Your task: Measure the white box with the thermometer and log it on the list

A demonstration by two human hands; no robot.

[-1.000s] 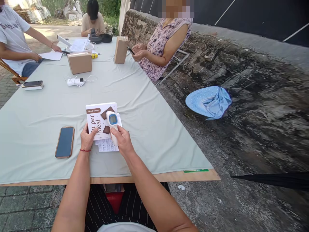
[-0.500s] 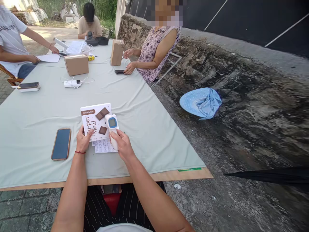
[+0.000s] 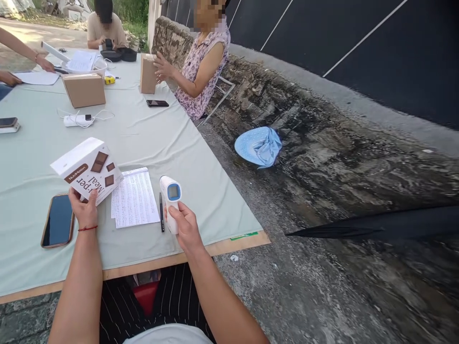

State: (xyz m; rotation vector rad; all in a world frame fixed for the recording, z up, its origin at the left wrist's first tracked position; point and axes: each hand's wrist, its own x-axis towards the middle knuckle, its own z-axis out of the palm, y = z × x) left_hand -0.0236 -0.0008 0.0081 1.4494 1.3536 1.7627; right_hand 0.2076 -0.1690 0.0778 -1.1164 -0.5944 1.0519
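Observation:
My left hand (image 3: 84,206) grips the lower edge of a white food box (image 3: 88,167) printed with brown chocolate squares, tilted to the left above the table. In my right hand (image 3: 184,224) is a white infrared thermometer (image 3: 170,191) with a blue-rimmed screen, held upright with the fingers wrapped round its handle. Between the hands, sheets of handwritten paper (image 3: 136,200) lie on the cloth, with a black pen (image 3: 161,212) beside them. A smartphone (image 3: 58,220) rests just left of my left hand.
A cardboard box (image 3: 85,91), a white cabled device (image 3: 78,120) and another phone (image 3: 157,103) are farther up the table (image 3: 139,143). A person (image 3: 204,71) on the right touches a second carton (image 3: 147,74). A blue hat (image 3: 258,145) and black umbrella (image 3: 376,222) are off to the right.
My hands have moved apart. The food box has gone left and tilted, and the thermometer is away from it, uncovering the papers and pen. The seated person's hand has left the phone.

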